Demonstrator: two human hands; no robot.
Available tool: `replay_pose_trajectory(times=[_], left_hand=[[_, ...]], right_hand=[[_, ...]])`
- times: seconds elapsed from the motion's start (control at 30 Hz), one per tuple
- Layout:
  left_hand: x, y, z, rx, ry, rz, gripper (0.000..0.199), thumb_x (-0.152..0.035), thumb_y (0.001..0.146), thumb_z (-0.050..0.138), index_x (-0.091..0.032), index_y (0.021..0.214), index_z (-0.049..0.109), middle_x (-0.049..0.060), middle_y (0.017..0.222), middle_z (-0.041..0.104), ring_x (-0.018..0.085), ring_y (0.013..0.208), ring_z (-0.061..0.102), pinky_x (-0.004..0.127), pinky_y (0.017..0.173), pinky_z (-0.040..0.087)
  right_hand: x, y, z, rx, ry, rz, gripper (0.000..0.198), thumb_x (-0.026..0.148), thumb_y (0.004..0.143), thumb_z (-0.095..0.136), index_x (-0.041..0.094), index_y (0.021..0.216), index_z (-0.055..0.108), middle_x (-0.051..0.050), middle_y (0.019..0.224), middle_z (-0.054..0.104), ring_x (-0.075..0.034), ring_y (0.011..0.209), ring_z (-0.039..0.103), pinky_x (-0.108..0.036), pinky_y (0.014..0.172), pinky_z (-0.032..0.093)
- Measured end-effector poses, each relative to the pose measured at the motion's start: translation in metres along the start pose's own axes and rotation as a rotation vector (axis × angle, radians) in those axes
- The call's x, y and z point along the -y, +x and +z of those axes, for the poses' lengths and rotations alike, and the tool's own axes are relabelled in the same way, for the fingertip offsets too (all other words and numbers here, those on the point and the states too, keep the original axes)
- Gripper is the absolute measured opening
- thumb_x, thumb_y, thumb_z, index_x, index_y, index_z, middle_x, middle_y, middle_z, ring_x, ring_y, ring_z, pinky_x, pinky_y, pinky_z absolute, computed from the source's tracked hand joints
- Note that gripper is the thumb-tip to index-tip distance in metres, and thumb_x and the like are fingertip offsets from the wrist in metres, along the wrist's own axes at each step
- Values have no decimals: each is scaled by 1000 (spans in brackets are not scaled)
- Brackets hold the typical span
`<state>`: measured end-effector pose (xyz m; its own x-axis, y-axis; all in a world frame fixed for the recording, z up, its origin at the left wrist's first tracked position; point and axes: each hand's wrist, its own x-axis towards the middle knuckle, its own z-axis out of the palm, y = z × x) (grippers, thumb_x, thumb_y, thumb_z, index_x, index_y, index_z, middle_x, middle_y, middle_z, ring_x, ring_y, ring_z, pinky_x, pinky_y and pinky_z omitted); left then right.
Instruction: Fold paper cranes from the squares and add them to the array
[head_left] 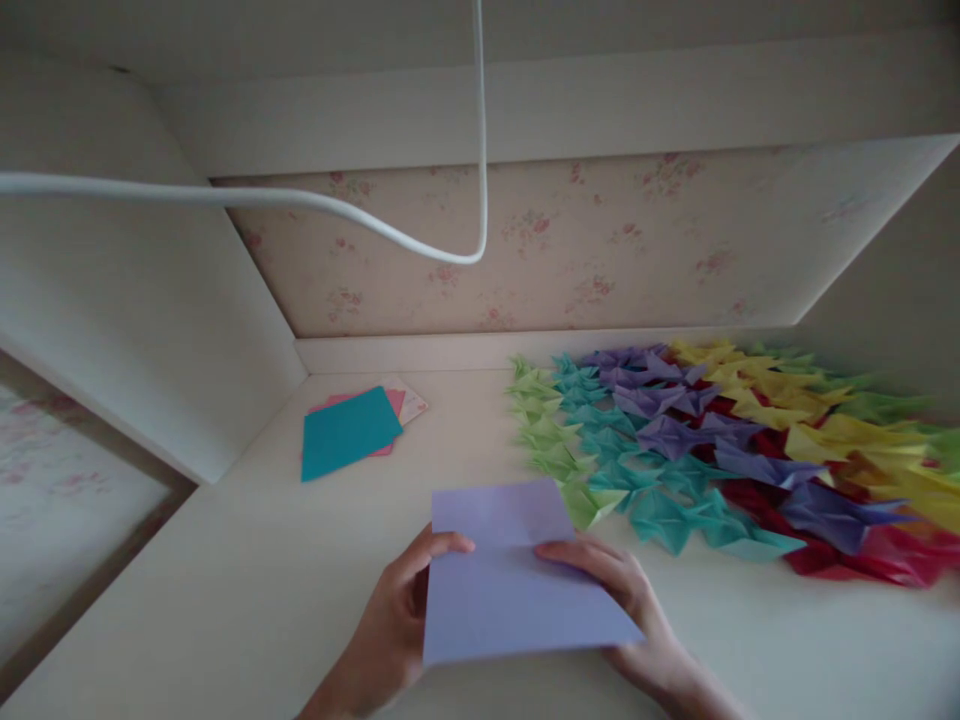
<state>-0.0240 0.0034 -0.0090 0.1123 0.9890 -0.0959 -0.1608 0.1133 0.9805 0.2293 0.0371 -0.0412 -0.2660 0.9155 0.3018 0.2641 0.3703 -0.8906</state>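
Observation:
A flat sheet of lavender origami paper (502, 590) is held up over the white desk, between my two hands. My left hand (397, 610) grips its left edge, thumb on top and fingers behind. On the opposite edge, my right hand (630, 600) pinches the paper the same way; the fingers beneath are hidden by the sheet. One corner of the paper sticks out over the right hand. No crease can be made out on it.
Rows of folded paper cranes (667, 440) in green, teal, purple, yellow and red cover the desk's right side. A teal paper sheet (349, 432) lies over pink paper (397, 400) at the back left. A white cable (375, 225) hangs in front of the floral wall (540, 250).

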Motion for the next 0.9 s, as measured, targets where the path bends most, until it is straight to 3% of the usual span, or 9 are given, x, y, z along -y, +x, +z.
replay_pose_trajectory(times=[0.1,0.23,0.4,0.5,0.57,0.63,0.73,0.83,0.9], left_hand=[[1,3,-5,15,46,67,34,-35,60,91,-22,88,76,6,104,64,19,80,62,25,66,50],[-2,7,-5,40,105,104,34,-51,76,76,-17,73,75,10,102,62,23,83,61,28,63,52],[0,5,6,-34,44,62,33,-47,86,68,-19,103,73,9,96,67,23,86,63,30,74,53],[6,3,7,-199,26,66,41,-42,83,73,-23,118,66,8,100,71,24,90,66,29,79,52],[10,4,5,-273,148,103,43,-39,83,74,-26,123,66,8,108,70,23,91,67,27,78,52],[12,7,2,-197,327,168,35,-36,85,72,-26,118,71,9,111,70,24,94,67,27,83,52],[12,12,-1,-16,511,268,24,-33,89,66,-25,108,77,11,108,72,26,100,66,27,86,52],[14,17,1,-44,533,247,23,-37,90,63,-24,103,78,10,94,75,23,83,70,23,72,55],[16,19,4,-70,528,210,25,-39,88,66,-25,104,78,10,94,77,24,82,72,24,72,57]], right_hand=[[-7,-5,3,-29,-82,43,31,51,72,77,32,96,83,-11,101,79,-37,98,71,-42,82,57],[-3,-5,8,-68,-37,112,24,49,79,72,28,82,84,-11,95,78,-33,91,71,-38,78,58],[13,2,13,-53,44,152,32,44,88,64,22,69,77,-6,79,75,-26,77,69,-32,76,55],[16,3,17,-36,99,155,27,41,88,65,20,76,76,-6,80,74,-26,77,67,-31,75,54],[12,0,21,-28,145,160,23,40,87,67,19,85,77,-7,84,75,-26,78,67,-31,73,55],[5,-2,26,-63,219,198,25,41,85,69,18,93,76,-8,87,75,-26,78,67,-30,70,56],[-3,-3,31,-255,358,274,34,41,78,77,21,105,72,-9,97,75,-26,84,70,-29,71,58],[-4,2,33,-367,475,281,44,39,76,81,25,115,66,-9,98,74,-24,82,70,-28,67,59],[-1,6,33,-374,529,270,47,39,76,81,27,118,62,-7,93,74,-23,78,70,-29,65,59]])
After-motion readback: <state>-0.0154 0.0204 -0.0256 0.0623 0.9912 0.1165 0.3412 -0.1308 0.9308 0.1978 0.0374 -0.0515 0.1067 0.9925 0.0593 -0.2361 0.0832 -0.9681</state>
